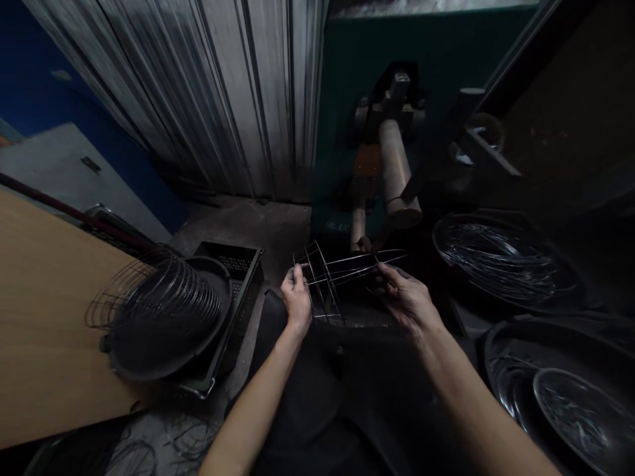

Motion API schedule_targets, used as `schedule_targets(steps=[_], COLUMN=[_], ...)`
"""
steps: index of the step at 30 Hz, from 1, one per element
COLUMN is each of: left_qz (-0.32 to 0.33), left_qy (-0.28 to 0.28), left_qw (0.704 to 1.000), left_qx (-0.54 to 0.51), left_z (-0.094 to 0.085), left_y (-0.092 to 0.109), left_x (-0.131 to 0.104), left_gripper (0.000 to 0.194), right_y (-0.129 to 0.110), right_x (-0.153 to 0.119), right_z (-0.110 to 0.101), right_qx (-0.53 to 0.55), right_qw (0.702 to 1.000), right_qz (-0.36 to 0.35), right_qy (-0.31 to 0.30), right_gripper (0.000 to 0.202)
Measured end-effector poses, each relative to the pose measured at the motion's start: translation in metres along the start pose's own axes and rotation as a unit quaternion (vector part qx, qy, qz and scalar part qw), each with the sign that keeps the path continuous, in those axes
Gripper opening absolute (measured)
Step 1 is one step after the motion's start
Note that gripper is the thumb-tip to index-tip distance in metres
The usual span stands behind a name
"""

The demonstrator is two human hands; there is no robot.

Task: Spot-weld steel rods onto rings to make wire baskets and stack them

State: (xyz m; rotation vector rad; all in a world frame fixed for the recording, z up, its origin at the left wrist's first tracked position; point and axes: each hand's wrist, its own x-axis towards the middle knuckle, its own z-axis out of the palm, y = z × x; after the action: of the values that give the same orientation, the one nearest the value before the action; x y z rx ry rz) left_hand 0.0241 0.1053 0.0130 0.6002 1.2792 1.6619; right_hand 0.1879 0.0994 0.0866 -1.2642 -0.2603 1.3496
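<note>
In front of me is a wire frame made of thin metal rods, with a ring-like part on the left and long wires reaching right. My left hand is closed on its left edge, thumb up. My right hand pinches thin wire at the frame's right side; whether that wire is joined to the frame I cannot tell. Just beyond the frame is the tip of the lower metal arm of a green machine. Its thick upper cylinder stands above and to the right.
To the left, wire rings lie on a dark round pan over a black crate. A wooden panel is beside it. On the right, one basin holds bent wires, another smaller pieces. Corrugated metal stands behind.
</note>
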Motion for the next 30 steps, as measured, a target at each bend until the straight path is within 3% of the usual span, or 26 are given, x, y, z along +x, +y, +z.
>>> schedule_targets(steps=[11,24,27,30], left_qz=[-0.031,-0.016,-0.007,-0.004], left_qy=[-0.017,0.009,0.004,-0.004], left_qw=[0.999,0.999,1.0,1.0], left_qx=[-0.026,-0.041,-0.02,-0.017], left_z=[0.003,0.01,0.009,0.008], left_y=[0.029,0.032,0.034,0.034], left_x=[-0.003,0.013,0.015,0.017], left_gripper=[0.04,0.037,0.036,0.035], right_y=[-0.004,0.004,0.006,0.006], right_x=[-0.004,-0.003,-0.004,-0.007], right_z=[0.007,-0.031,-0.036,-0.058], right_qx=[0.006,0.006,-0.011,-0.07], right_qw=[1.0,0.999,0.999,0.997], right_qz=[0.018,0.036,0.042,-0.001], right_qy=[0.003,0.019,0.003,-0.023], right_gripper=[0.013,0.016,0.024,0.037])
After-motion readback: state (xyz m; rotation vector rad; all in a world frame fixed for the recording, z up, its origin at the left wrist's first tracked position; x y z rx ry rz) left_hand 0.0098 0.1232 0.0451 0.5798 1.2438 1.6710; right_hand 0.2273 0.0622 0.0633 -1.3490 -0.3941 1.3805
